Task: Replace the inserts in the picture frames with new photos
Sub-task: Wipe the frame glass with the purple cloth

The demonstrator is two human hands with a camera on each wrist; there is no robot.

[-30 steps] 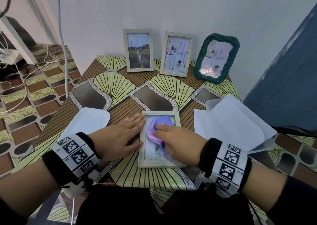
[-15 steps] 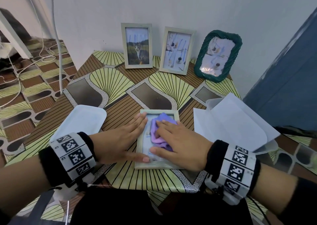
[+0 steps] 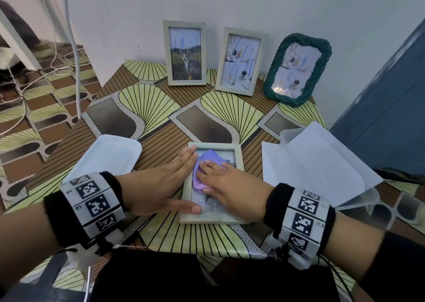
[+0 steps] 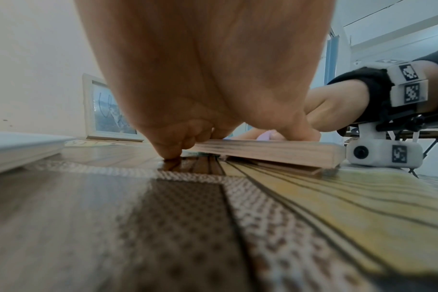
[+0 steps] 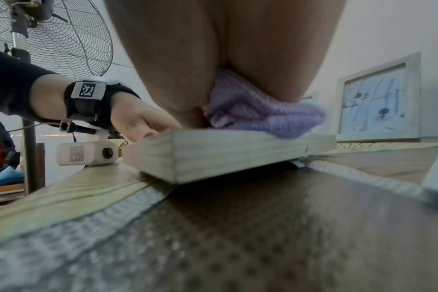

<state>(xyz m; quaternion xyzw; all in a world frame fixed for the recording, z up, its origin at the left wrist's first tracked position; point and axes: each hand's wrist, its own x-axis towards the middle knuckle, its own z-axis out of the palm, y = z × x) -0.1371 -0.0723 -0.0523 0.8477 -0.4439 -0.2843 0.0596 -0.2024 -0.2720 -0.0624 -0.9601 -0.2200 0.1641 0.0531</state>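
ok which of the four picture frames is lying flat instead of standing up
The pale wooden frame nearest the person, under both hands and the purple cloth. The other three stand upright at the wall.

A room in a home is suggested; a small table covered with a patterned oilcloth of yellow fans and brown panels is set against a plain pale wall; the same pattern is seen on the floor covering to the left. Three framed photos are stood along the wall: a cat picture, a second pale frame and a green woven frame; loose white cables are trailed over the floor; a standing fan is visible in the right wrist view.
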